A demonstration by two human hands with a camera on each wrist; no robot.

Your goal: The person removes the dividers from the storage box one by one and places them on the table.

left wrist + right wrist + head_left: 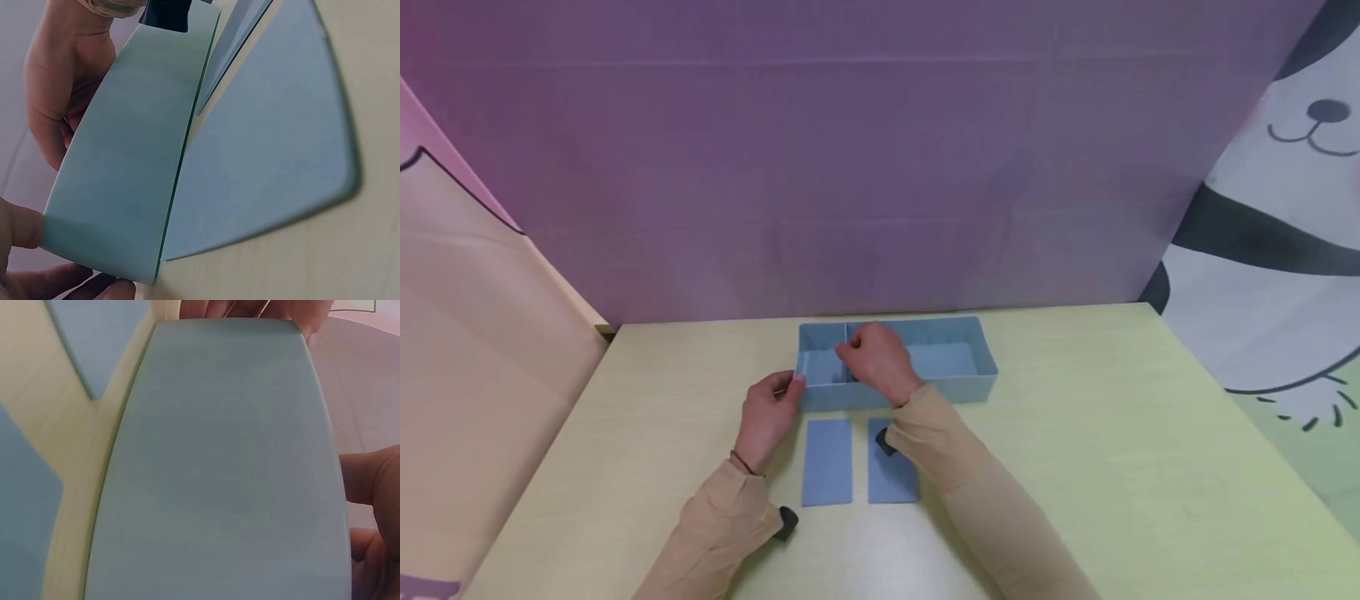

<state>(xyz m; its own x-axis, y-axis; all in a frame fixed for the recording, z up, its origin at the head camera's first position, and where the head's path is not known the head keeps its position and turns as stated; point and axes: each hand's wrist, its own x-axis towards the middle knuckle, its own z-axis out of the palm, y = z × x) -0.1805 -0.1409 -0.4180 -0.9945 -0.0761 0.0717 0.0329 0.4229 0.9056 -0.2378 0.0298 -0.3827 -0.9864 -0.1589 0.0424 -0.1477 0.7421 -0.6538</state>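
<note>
A long light-blue box (936,389) stands at the far middle of the table, with an upright divider (846,354) partitioning off its left end. At the box's front left corner my left hand (767,417) grips the end wall, thumb (25,226) by the rim and fingers against the outside. Over the box, my right hand (880,358) has curled fingers and pinches the divider near its top edge. In the right wrist view the front wall (219,456) hides the fingertips of that hand.
Two flat blue panels, a left one (827,462) and a right one (898,479), lie side by side in front of the box on the pale wooden table (1112,450). A purple cloth backdrop (850,167) hangs right behind the box.
</note>
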